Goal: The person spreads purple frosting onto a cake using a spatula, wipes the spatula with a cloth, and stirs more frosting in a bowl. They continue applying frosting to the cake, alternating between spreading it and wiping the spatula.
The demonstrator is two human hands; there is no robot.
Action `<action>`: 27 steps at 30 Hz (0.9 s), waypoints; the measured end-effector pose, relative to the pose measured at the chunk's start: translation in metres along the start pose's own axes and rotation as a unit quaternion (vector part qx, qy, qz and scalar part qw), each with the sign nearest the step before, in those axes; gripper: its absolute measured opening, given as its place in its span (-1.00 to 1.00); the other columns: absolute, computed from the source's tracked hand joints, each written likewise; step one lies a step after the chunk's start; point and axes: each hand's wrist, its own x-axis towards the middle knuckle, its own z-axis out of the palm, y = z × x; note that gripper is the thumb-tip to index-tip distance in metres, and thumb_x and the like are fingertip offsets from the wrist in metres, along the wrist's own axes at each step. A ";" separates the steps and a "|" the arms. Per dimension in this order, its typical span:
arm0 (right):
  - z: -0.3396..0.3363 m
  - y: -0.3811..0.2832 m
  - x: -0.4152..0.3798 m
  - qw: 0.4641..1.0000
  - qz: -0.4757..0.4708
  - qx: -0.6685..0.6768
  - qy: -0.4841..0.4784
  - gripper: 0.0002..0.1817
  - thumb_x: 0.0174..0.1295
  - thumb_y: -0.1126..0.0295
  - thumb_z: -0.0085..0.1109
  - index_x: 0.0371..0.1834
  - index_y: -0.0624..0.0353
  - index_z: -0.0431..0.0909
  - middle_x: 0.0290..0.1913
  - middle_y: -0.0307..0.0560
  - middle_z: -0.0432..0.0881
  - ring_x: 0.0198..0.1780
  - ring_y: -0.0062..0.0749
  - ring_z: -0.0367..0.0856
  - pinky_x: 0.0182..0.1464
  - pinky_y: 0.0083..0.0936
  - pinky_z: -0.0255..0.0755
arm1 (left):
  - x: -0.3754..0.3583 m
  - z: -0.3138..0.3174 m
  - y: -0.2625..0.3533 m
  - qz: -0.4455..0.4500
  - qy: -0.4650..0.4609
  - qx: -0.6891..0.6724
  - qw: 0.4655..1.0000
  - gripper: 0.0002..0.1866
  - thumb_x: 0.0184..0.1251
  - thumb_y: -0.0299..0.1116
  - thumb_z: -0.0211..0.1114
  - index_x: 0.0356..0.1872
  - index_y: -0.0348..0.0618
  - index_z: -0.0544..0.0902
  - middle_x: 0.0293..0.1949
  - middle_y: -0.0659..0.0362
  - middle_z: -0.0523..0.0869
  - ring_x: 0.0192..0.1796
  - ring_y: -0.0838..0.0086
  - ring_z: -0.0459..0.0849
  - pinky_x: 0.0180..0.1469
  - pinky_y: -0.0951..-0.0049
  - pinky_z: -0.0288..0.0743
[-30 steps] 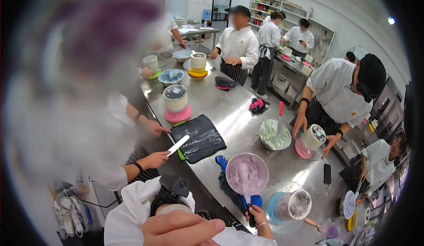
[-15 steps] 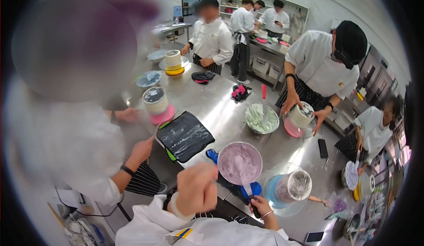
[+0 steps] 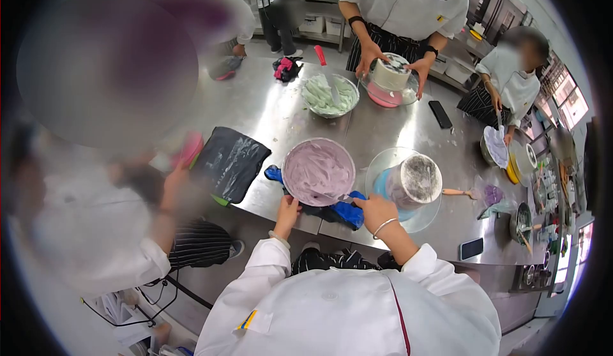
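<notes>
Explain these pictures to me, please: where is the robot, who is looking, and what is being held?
There is no robot here: a person works with bare hands. Every picture comes from one camera worn on that person's head, looking forward and down.

The right hand grips a spatula, its blade at the edge of a bowl of pinkish-purple cream. The left hand is at the bowl's near rim; its exact grip is unclear.

On the metal table are also a pale, round cake-like form on a clear plate, a bowl of green cream and phones. Across the table, a co-worker's hands steady another round form.
</notes>
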 end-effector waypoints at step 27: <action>0.083 0.032 -0.001 0.985 0.020 0.172 -0.018 -0.64 0.04 0.42 0.03 -0.02 -0.01 0.44 -0.39 0.06 0.57 -0.32 -0.13 0.56 -0.28 -0.29 0.39 | -0.013 0.022 0.009 0.055 -0.015 -0.172 0.983 -0.95 0.22 -0.56 -0.03 -0.37 -0.21 0.40 -0.37 0.24 0.53 -0.37 0.61 0.54 -0.35 0.60 0.53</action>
